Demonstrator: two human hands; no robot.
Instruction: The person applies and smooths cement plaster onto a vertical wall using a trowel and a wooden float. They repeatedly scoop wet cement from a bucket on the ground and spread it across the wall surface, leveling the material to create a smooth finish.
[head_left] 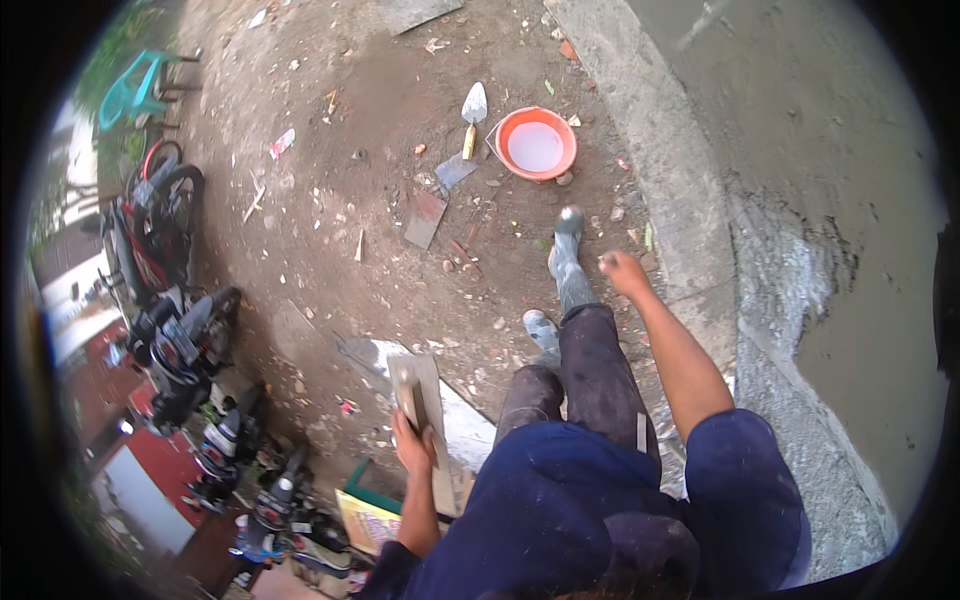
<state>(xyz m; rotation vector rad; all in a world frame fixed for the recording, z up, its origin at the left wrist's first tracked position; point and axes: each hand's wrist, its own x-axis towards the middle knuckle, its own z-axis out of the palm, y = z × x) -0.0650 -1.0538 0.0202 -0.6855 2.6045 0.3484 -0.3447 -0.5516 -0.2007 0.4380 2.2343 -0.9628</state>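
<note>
My left hand point(418, 445) is closed on a long flat float point(428, 390) with a rounded handle, low beside my left leg. My right hand point(622, 272) is curled at the right of my grey rubber boot point(567, 240), with something small at its fingers that I cannot make out. Ahead of my feet sits an orange bucket point(536, 148) of pale liquid, and just left of it lies a trowel point(475, 105) with a yellow handle, beside small flat grey sheets point(425, 220).
Wet grey cement point(845, 200) and a rough concrete edge point(670, 170) run along my right. Parked motorbikes point(180, 345) line the left, with a teal plastic chair point(140, 85) beyond. Debris is scattered over the dirt ground point(310, 200); boards point(465, 425) lie by my left leg.
</note>
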